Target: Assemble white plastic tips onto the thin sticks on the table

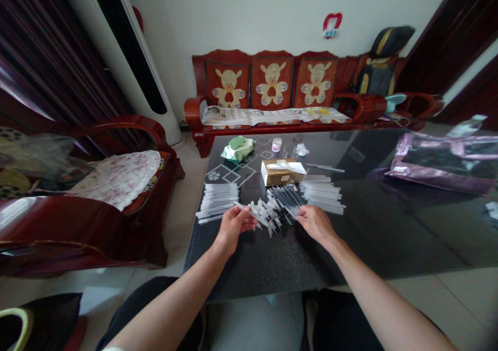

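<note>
My left hand (235, 226) is closed around a slim whitish pen barrel (240, 206), which sticks out past the fingertips to the upper left. Pinched fingers of my right hand (317, 224) are at the near end of a fan of dark pen refills (286, 198). Between the hands lies a loose heap of small white and black pen parts (268, 216), some looking like caps. A row of translucent white pen barrels (220, 199) lies left of the heap. On the right, beside my right hand, is another stack of whitish tubes (322, 193).
A tissue box (283, 173) stands just behind the refills on the dark glossy table (249, 268). Farther back are a green wipes pack (238, 149), a small pink-and-white jar (276, 144) and crumpled tissue (302, 149). A purple-edged clear bag (439, 162) lies at right.
</note>
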